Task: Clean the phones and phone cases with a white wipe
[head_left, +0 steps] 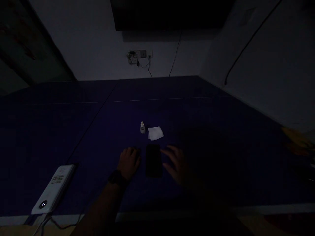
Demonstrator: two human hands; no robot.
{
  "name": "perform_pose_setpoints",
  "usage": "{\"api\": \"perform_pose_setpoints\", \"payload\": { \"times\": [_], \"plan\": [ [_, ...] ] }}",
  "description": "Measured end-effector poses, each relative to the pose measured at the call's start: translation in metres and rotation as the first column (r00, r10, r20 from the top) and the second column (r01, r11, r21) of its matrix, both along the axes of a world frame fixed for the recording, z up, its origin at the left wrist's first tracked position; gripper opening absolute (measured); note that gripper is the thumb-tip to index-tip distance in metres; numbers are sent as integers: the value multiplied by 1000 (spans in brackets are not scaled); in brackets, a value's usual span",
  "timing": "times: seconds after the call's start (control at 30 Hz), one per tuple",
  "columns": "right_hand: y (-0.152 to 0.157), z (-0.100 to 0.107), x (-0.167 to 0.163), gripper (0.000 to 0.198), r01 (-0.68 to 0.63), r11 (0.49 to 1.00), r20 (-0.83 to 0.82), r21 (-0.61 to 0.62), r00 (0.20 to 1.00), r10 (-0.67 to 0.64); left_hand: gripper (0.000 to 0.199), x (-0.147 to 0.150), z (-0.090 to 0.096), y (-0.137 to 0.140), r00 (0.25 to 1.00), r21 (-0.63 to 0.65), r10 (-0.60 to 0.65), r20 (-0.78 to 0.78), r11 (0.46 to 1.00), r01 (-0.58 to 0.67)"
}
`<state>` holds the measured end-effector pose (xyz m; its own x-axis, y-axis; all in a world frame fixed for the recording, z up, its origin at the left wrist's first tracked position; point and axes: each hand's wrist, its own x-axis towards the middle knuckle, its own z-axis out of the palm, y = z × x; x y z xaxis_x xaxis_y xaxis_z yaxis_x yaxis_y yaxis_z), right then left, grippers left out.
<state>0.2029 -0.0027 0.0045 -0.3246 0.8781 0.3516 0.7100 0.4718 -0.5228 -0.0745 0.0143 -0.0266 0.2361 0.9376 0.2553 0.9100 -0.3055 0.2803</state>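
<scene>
Lying flat on the surface (110, 131) in the head view, one dark, phone-like slab (154, 161) has its long axis running away from the person. Left of the slab, the left hand (128, 161) rests, fingers curled; I cannot tell whether it grips anything. Right of the slab, the right hand (176, 164) is open, fingers parted. Beyond the slab lie one white cloth (155, 133) and one small bottle (142, 128); well left, one white device (54, 189).

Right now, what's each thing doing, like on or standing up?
Dark slab: lying flat.
Left hand: grip too dark to tell.
Right hand: fingers apart.
Small bottle: upright.
White cloth or paper: lying flat.
White box: display lit.
Wall screen: dark.
Wall sockets: plugs in.
</scene>
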Motion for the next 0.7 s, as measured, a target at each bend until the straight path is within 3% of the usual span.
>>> {"api": "perform_pose_setpoints", "payload": {
  "times": [0.13, 0.3, 0.4, 0.53, 0.7],
  "plan": [
    [-16, -14, -26, 37, -64, 998, 155, -27, 986, 67, 27, 0, 0, -3, 1000, -2, 9, -2, 1000, -9],
    [-18, -18, -25, 39, -72, 997, 190, -19, 979, 75, 28, -1, 0, -2, 1000, -10, 8, 22, 1000, -8],
    [-14, -25, -24, 37, 42, 999, 169, 20, 985, -45, 30, -1, 1, -2, 999, -18, 5, 45, 1000, -5],
    [-11, -36, -25, 29, 266, 960, 166, 91, 946, -278, 33, 2, 0, -7, 994, -33, -27, 109, 999, 31],
    [-15, -39, -27, 30, 227, 969, 183, 101, 953, -242, 37, 17, -2, -21, 967, -60, -63, 246, 995, 80]
  ]
}}
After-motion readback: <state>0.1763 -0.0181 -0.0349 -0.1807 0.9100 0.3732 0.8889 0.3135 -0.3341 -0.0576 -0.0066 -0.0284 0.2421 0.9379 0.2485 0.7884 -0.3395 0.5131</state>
